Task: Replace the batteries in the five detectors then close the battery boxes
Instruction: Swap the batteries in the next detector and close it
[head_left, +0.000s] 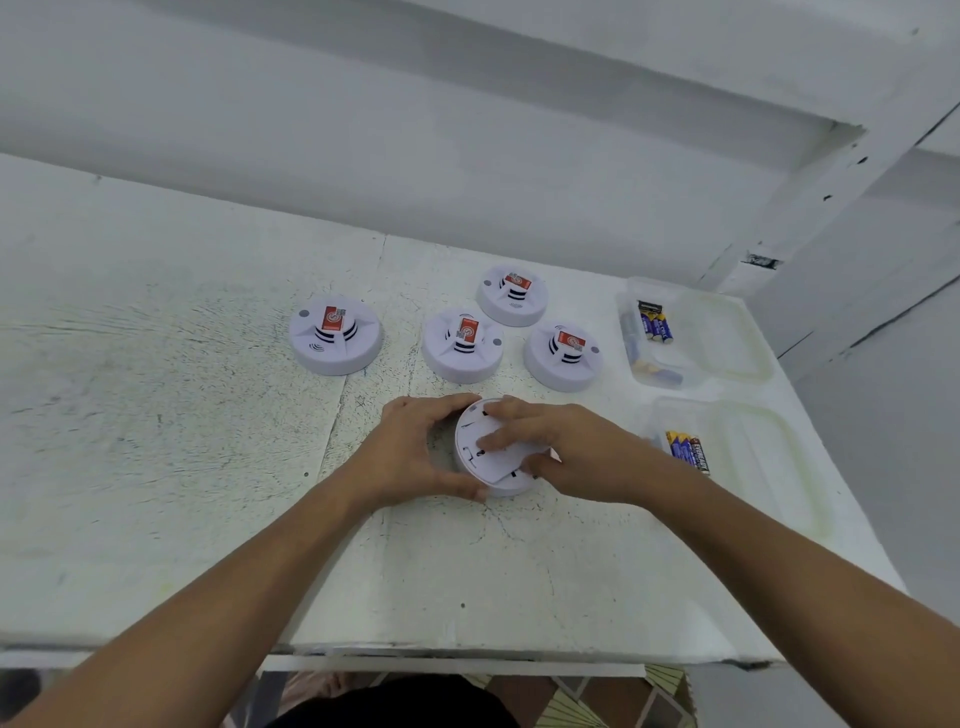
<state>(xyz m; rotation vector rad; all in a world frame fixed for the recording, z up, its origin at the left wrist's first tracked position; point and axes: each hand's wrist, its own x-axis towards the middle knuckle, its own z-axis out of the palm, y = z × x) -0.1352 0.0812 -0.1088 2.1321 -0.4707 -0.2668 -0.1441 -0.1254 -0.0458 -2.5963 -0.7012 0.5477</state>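
Observation:
A white round detector lies upside down on the table near the middle, its flat back facing up. My left hand grips its left rim, thumb at the near edge and fingers over the far edge. My right hand lies over its right half, fingers pressing on the back cover and thumb at the near rim. Several other white detectors with red labels stand upright behind it: one at the left, one in the middle, one at the back, one at the right.
Two clear plastic boxes with open lids stand at the right: the far box holds blue and gold batteries, the near box holds more batteries. The white table ends at its near edge above a patterned floor.

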